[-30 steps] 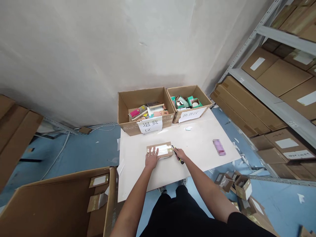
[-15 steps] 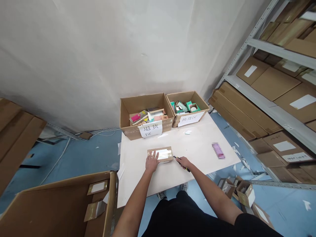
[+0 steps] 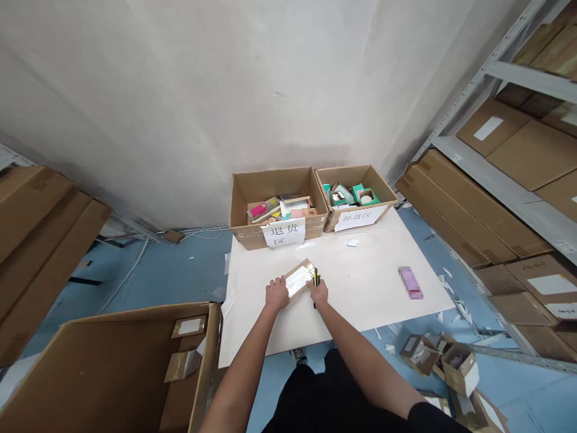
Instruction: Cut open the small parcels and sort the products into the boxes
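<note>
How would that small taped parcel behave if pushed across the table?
The small parcel looks flat and low, so it should slide, not tip or roll. Its cardboard probably stays stiff. The left hand holds one end, hinting it skids easily on the smooth table.

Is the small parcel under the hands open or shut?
Shut: the small parcel lies flat, flaps closed, white label on top. The left hand holds it; the right hand holds a cutter at its end.

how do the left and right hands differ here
The left hand rests on the parcel's left end; the right hand is closed round a yellow-black knife. The left holds no tool; the right sets the knife against the parcel's right end. Both are bare, at the parcel on the table.
</note>
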